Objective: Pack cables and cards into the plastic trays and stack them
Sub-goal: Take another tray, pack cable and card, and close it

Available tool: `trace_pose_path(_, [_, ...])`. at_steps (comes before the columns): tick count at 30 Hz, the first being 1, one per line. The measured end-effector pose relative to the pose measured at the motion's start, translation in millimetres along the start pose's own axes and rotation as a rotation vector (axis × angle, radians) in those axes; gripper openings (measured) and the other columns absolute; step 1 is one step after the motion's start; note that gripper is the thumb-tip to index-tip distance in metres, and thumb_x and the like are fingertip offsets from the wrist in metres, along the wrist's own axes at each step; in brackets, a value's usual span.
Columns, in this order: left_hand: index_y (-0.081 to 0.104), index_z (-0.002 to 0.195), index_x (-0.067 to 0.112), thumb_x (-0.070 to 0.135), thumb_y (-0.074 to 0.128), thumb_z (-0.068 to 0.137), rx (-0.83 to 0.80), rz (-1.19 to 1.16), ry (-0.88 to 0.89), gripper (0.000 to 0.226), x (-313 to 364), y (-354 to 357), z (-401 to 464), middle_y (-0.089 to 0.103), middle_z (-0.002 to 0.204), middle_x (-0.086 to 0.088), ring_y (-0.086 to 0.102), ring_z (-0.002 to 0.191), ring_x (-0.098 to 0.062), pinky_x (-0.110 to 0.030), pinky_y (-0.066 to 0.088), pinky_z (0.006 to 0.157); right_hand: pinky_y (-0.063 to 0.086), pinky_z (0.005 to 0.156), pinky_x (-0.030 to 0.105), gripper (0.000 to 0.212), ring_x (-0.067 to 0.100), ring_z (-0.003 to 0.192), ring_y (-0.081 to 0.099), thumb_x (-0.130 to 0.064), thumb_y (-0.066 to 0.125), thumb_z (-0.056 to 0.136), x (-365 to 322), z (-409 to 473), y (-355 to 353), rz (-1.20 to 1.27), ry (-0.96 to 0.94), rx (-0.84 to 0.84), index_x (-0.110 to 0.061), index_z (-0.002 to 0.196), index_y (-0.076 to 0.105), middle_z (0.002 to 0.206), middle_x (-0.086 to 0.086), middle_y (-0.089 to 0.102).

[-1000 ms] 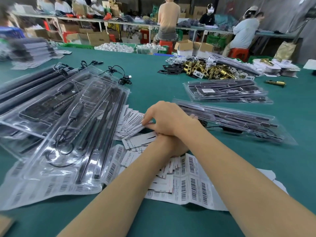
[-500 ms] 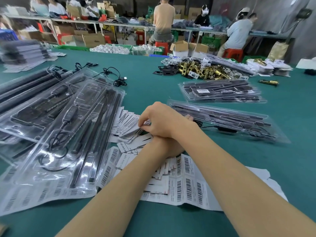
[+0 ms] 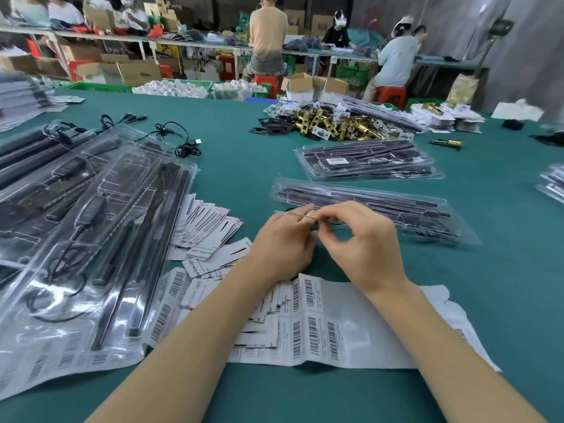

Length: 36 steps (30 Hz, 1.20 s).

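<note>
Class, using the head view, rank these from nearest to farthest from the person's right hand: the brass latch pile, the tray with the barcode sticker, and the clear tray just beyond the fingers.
Measured from the right hand:
1. Clear tray, just beyond the fingers, partly behind them.
2. Tray with the barcode sticker, farther back.
3. Brass latch pile, farthest, toward the table's far edge.

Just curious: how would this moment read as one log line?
left hand + right hand: pinching thin card | clear plastic tray: behind | white barcode sheet: below
</note>
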<state>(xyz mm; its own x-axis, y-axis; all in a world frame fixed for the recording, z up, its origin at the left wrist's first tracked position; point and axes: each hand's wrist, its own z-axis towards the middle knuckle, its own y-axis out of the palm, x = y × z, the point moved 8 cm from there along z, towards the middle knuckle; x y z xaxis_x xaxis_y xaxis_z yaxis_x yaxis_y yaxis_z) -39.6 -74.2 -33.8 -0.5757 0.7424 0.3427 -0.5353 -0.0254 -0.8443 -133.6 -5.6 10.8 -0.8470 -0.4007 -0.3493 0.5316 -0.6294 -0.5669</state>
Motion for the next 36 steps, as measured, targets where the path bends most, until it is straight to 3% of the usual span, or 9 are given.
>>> trace_pose_path(5, [0.043,0.150,0.023,0.024,0.042,0.104,-0.064,0.061,-0.054,0.046,-7,13,5,0.042,0.156,0.001,0.040,0.142,-0.019,-0.039,0.033,0.114,0.057,0.065,0.037,0.015,0.023,0.078,0.070,-0.004,0.079,0.077,13,-10,-14,-0.194,0.034,0.054,-0.017,0.085,0.079,0.084,-0.003,0.075])
trace_pose_path(10, [0.046,0.146,0.025,0.025,0.038,0.104,-0.098,0.136,-0.041,0.043,-9,17,7,0.042,0.157,-0.001,0.047,0.133,-0.025,-0.034,0.033,0.110,0.049,0.050,0.030,0.011,0.023,0.066,0.066,-0.008,0.080,0.077,19,-3,-5,-0.274,0.114,0.044,-0.018,0.080,0.080,0.080,-0.005,0.071])
trace_pose_path(12, [0.057,0.136,0.021,0.025,0.040,0.104,-0.077,0.147,-0.064,0.037,-10,17,5,0.052,0.149,-0.005,0.053,0.121,-0.028,-0.033,0.032,0.104,0.046,0.047,0.029,0.011,0.024,0.062,0.063,-0.008,0.081,0.076,21,0,2,-0.293,0.152,0.049,-0.018,0.079,0.080,0.076,-0.004,0.069])
trace_pose_path(14, [0.062,0.128,0.019,0.025,0.042,0.103,-0.052,0.146,-0.071,0.033,-11,15,4,0.067,0.124,-0.008,0.056,0.108,-0.029,-0.033,0.033,0.096,0.043,0.046,0.028,0.012,0.025,0.060,0.062,-0.008,0.082,0.074,20,2,9,-0.312,0.167,0.060,-0.019,0.078,0.080,0.072,-0.002,0.066])
trace_pose_path(17, [0.062,0.120,0.016,0.023,0.044,0.102,-0.056,0.127,-0.050,0.026,-9,15,5,0.069,0.104,-0.007,0.057,0.099,-0.029,-0.035,0.036,0.092,0.037,0.048,0.024,0.014,0.025,0.060,0.063,-0.009,0.085,0.071,18,5,16,-0.371,0.157,0.082,-0.021,0.075,0.080,0.069,-0.002,0.065])
trace_pose_path(21, [0.061,0.112,0.014,0.021,0.046,0.100,-0.049,0.090,-0.044,0.020,-9,14,6,0.068,0.101,-0.007,0.057,0.095,-0.030,-0.037,0.039,0.089,0.037,0.049,0.022,0.015,0.025,0.060,0.064,-0.009,0.085,0.070,16,8,22,-0.406,0.138,0.078,-0.023,0.071,0.079,0.070,-0.004,0.067])
trace_pose_path(29, [0.060,0.119,0.017,0.022,0.045,0.100,-0.043,0.057,-0.053,0.025,-8,12,5,0.071,0.105,-0.004,0.059,0.097,-0.028,-0.038,0.040,0.093,0.036,0.045,0.023,0.015,0.024,0.058,0.060,-0.011,0.085,0.072,14,8,19,-0.502,0.006,0.087,-0.023,0.069,0.077,0.067,-0.005,0.065])
trace_pose_path(36, [0.061,0.099,0.011,0.014,0.049,0.096,0.017,0.000,-0.031,0.013,-3,6,4,0.070,0.091,-0.008,0.058,0.082,-0.032,-0.035,0.034,0.074,0.035,0.044,0.022,0.018,0.023,0.060,0.059,-0.006,0.084,0.069,9,16,29,-0.508,0.035,0.083,-0.022,0.064,0.076,0.064,-0.004,0.063])
